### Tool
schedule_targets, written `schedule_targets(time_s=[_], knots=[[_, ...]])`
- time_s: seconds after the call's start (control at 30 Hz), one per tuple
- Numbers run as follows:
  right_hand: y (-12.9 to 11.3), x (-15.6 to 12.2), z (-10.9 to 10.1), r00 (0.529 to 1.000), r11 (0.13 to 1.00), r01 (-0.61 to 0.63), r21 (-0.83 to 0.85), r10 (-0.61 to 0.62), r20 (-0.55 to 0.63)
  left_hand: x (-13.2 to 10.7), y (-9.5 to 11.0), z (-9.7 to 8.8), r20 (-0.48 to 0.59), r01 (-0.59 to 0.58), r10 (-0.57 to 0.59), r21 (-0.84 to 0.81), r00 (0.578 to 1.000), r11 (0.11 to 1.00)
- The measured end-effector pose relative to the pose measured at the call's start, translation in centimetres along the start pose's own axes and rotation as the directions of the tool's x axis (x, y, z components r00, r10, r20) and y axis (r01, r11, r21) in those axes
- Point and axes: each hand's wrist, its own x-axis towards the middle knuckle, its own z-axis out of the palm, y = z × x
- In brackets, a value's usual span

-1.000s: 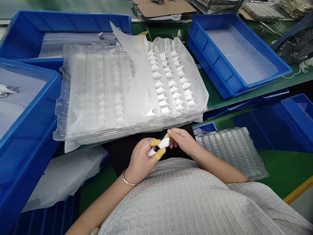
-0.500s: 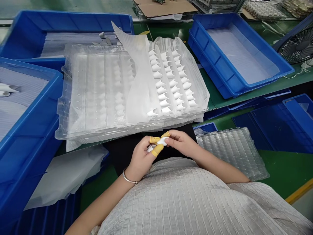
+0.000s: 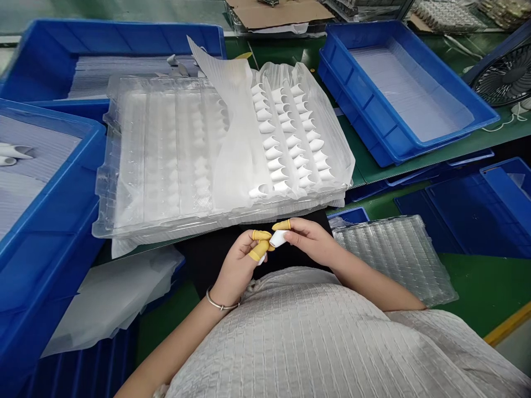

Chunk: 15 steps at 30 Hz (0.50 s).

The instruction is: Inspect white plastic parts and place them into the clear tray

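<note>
Both my hands meet in front of my lap, yellow finger cots on some fingertips. Between thumb and fingers, my right hand [image 3: 312, 243] pinches a short white tube-like part [image 3: 278, 238]. My left hand [image 3: 237, 261] is closed just beside it, its covered fingertips at the part's left end. Below the left thumb, a bit of another white part [image 3: 261, 258] shows, mostly hidden by the fingers. Beyond my hands lies a clear plastic tray [image 3: 103, 224] with rows of similar white parts [image 3: 274, 165] with curved, cut-out ends. A translucent liner sheet [image 3: 234, 138] covers its left portion.
Blue bins [image 3: 89, 166] stand at the left, with a few white parts [image 3: 14, 150] in the nearest. Another blue bin [image 3: 375, 119] is at the right, near a small black fan [image 3: 506, 77]. Clear trays [image 3: 394, 257] lean low at my right. Loose sheets [image 3: 112, 301] hang at lower left.
The white part in my right hand has turned and shows more of its length. My left thumb has shifted, covering more of the parts in that hand.
</note>
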Motion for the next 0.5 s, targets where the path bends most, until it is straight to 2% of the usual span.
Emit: schedule_targets(time_s=[0.13, 0.27, 0.5], knots=[[0.37, 0.13, -0.25, 1.0, 0.999, 0.001, -0.048, -0.001, 0.007, -0.1, 0.53, 0.16, 0.012, -0.077, 0.076, 0.162, 0.997, 0.984], [0.51, 0.19, -0.18, 0.997, 0.998, -0.069, -0.014, 0.069, 0.018, 0.08, 0.84, 0.41, 0.039, -0.121, 0.115, 0.251, 0.993, 0.96], [0.47, 0.17, 0.21, 0.985, 0.978, -0.171, 0.119, 0.174, -0.013, 0.22, 0.49, 0.6, 0.075, -0.043, 0.033, 0.136, 0.997, 0.99]])
